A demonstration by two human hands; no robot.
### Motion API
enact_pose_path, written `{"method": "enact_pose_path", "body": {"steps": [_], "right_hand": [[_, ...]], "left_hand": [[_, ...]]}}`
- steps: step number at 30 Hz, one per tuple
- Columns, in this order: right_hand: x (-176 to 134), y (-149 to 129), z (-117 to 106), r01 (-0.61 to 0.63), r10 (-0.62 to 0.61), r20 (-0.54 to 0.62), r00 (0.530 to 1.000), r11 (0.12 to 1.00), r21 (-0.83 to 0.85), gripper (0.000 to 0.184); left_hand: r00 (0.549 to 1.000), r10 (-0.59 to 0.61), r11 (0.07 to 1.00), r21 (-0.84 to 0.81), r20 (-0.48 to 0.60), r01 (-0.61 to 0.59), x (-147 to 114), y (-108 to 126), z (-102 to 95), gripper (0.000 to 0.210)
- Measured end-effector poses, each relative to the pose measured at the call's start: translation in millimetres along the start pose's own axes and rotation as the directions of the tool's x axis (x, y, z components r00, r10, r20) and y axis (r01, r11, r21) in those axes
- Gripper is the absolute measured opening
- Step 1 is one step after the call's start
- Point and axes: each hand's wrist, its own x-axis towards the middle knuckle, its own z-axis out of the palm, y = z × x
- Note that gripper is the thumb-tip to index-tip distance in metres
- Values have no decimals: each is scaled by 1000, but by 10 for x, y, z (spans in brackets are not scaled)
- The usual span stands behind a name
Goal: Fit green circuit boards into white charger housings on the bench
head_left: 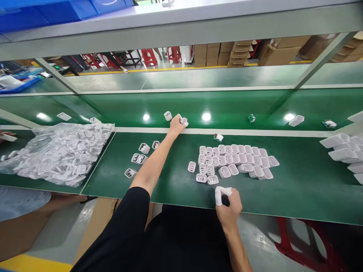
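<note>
My left hand (176,124) is stretched out to the far strip of the bench, its fingers closed on a small white plastic charger housing (184,121). Just left of it lies another white housing (167,116) with dark parts inside. My right hand (231,206) is at the near bench edge, white covers on its thumb and a finger, which curl together; anything between the tips is hidden. Beyond it stand rows of open white housings (234,149), some showing slots inside. Several housings with parts inside (144,148) sit left of my left forearm.
A clear plastic bag of white parts (65,151) covers the left of the bench. Small circuit boards (252,118) lie on the green strip and near the white line. More housings (340,145) are stacked at right. A shelf (181,22) spans overhead. Another person's hand (7,136) shows far left.
</note>
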Motion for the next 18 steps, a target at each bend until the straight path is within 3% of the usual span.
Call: {"method": "enact_pose_path", "body": {"steps": [3, 5, 7, 9, 13, 15, 18], "right_hand": [[-4, -7, 9, 3, -3, -3, 1000, 1000, 1, 11], [-4, -14, 14, 3, -3, -3, 1000, 1000, 0, 11], [0, -20, 15, -1, 1, -1, 1000, 1000, -2, 11], [5, -25, 14, -8, 8, 5, 1000, 1000, -2, 12], [24, -47, 9, -19, 18, 6, 1000, 1000, 10, 13], [44, -72, 1, -28, 28, 3, 1000, 999, 23, 14], [117, -105, -44, -46, 47, -11, 999, 998, 50, 17]], "left_hand": [[998, 54, 998, -29, 44, -53, -38, 133, 101, 39], [980, 144, 989, -64, 134, -137, -101, 293, 194, 51], [932, 265, 963, -113, 248, -244, -179, 491, 301, 55], [860, 384, 923, -166, 336, -347, -249, 694, 405, 46], [745, 522, 853, -258, 415, -453, -321, 995, 567, 37], [730, 529, 849, -288, 434, -444, -339, 1061, 630, 37], [763, 489, 868, -321, 424, -378, -364, 1075, 701, 35]]}}
